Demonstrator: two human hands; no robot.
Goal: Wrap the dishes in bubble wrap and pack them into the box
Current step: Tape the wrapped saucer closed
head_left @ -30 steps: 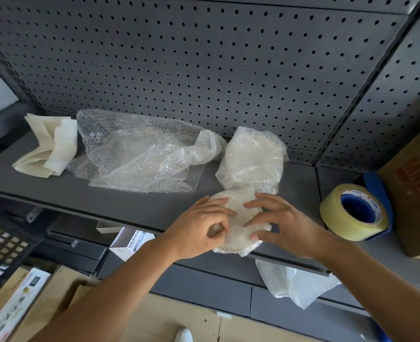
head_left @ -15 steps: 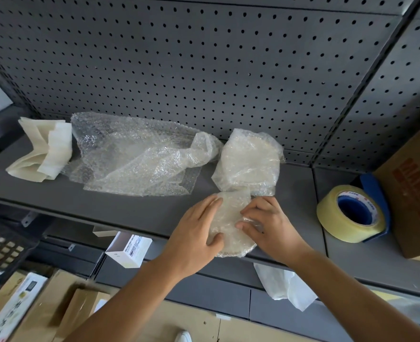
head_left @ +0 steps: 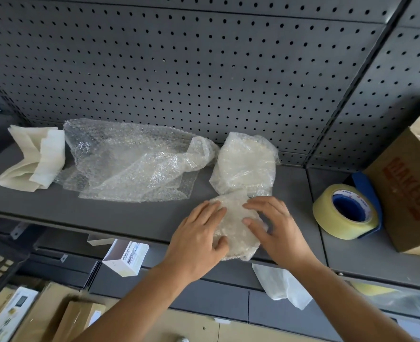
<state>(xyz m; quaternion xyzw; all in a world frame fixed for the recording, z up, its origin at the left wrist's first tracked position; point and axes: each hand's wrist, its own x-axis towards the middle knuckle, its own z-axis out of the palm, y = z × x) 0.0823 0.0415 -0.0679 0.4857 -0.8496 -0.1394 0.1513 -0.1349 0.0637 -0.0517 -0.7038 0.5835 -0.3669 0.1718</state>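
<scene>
Wrapped dish (head_left: 232, 218): a round, flattish bundle covered in bubble wrap, lying at the front edge of the grey shelf (head_left: 130, 215), with its near side reaching slightly past the lip.
Left grip (head_left: 199, 240): released, not grasping; the fingers lie straight and spread across the left part of the bundle, and the thumb presses its near edge.
Right grip (head_left: 275, 230): also released; the fingers stretch leftward over the top right of the bundle and the thumb rests flat on the wrap near its middle.
Between the two: a strip of the bubble-wrapped surface shows, and the fingertips of the two sides are close but apart.
Second wrapped dish (head_left: 246, 161): a larger round bundle just behind the first, tilted back against the pegboard (head_left: 204, 70); its lower wrap touches the front bundle.
Loose bubble wrap (head_left: 130, 166): a crumpled clear sheet spread on the shelf to the left, with one twisted end reaching toward the second bundle.
Foam sheets (head_left: 36, 161): a folded cream-white stack at the far left of the shelf, just beside the loose sheet.
Tape roll (head_left: 325, 213): yellowish packing tape with a blue core, standing tilted on the right shelf section, well apart from both grips.
Cardboard box (head_left: 411, 193): brown, with red lettering, just right of the tape at the frame edge; its inside is mostly hidden.
Below the shelf: a small white carton (head_left: 126, 257) and a white sheet (head_left: 280, 285) hanging beneath the front lip.
</scene>
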